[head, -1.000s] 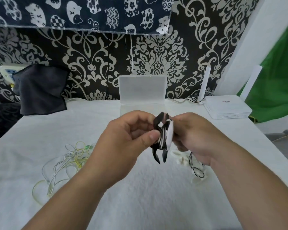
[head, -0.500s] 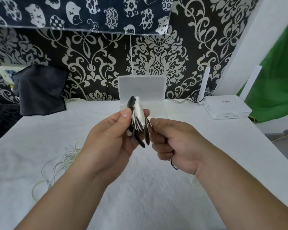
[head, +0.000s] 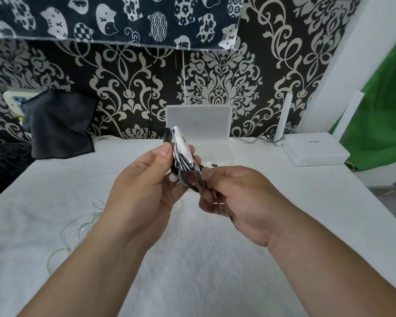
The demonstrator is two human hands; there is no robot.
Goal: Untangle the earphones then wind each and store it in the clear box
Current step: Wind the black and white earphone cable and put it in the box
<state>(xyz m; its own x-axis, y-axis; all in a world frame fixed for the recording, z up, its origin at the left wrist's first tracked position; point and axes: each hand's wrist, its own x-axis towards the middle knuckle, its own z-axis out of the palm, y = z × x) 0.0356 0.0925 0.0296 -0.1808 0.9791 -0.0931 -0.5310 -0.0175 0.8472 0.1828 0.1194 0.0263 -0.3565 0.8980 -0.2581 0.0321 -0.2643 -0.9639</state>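
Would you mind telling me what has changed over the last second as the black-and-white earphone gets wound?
The left hand has lifted the wound earphone bundle up and back toward the clear box. The right hand has dropped slightly lower, still pinching the cord's end. The pale earphone tangle, dark cloth and white router have not moved.

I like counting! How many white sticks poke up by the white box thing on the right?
2. One antenna stands at the router's left rear; the other antenna rises behind its right side, against the green cloth.
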